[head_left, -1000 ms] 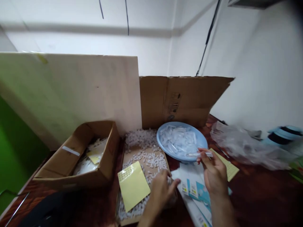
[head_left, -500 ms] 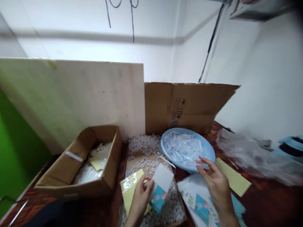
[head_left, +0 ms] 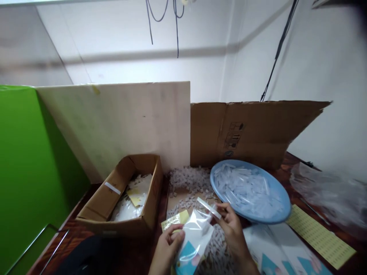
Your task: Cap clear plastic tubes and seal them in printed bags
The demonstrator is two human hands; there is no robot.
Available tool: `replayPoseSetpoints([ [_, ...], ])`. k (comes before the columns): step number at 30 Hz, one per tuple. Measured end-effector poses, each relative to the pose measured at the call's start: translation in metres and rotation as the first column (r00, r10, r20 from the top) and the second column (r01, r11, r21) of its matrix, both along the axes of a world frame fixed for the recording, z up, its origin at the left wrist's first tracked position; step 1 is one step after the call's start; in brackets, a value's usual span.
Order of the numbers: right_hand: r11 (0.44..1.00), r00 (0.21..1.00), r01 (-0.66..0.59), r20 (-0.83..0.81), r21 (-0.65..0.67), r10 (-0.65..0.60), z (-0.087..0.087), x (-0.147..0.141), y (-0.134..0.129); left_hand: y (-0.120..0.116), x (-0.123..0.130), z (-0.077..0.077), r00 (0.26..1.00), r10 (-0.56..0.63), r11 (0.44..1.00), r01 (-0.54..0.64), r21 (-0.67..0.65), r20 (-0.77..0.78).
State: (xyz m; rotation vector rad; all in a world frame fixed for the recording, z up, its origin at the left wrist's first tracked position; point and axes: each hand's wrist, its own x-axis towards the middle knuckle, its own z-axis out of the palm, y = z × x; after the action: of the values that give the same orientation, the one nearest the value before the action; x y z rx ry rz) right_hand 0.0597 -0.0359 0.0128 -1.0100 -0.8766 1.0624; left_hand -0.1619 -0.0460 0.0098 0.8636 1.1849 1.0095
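Note:
Low in the middle, my left hand [head_left: 169,244] is closed on a clear plastic bag [head_left: 197,229] with a white and teal printed card in it. A yellow sticker sheet [head_left: 178,219] shows behind the bag, by the same hand. My right hand [head_left: 232,231] is closed at the bag's upper right, its fingertips at the end of a white strip [head_left: 208,208] along the mouth. Whether a small clear piece is also between those fingers cannot be made out. Right of that hand, a blue basin [head_left: 282,214] holds many translucent white pieces [head_left: 243,187].
An open cardboard box [head_left: 99,208] with cards and packets stands left. Small white pieces [head_left: 189,179] are scattered on cardboard in the middle. Printed packets [head_left: 272,244] lie right, beside another yellow sheet [head_left: 321,236] and crumpled clear plastic [head_left: 329,191]. Cardboard [head_left: 258,130] stands behind.
My right hand has moved left from the basin's edge, where it held a small clear piece, to the bag's mouth. The view has shifted left, showing more of the green panel.

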Motion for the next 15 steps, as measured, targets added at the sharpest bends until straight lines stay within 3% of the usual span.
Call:
replayPoseSetpoints([
  [6,0.960,0.918,-0.270,0.282,-0.069,0.279,-0.006,0.003,-0.014,0.005,0.001,-0.006,0.997,0.020,0.997,-0.014,0.073,-0.077],
  [10,0.900,0.843,-0.415,0.318,-0.131,0.434,-0.004,0.000,-0.020,0.002,-0.004,-0.018,0.990,-0.093,0.989,0.104,0.103,-0.106],
  [13,0.918,0.814,-0.374,0.427,-0.135,0.394,0.005,0.014,-0.012,-0.003,-0.011,-0.025,0.981,-0.182,0.975,0.189,0.117,-0.068],
  [15,0.966,0.753,-0.236,0.608,-0.109,0.252,0.012,0.039,0.004,-0.006,-0.013,-0.031,0.981,-0.185,0.976,0.191,0.103,-0.066],
])
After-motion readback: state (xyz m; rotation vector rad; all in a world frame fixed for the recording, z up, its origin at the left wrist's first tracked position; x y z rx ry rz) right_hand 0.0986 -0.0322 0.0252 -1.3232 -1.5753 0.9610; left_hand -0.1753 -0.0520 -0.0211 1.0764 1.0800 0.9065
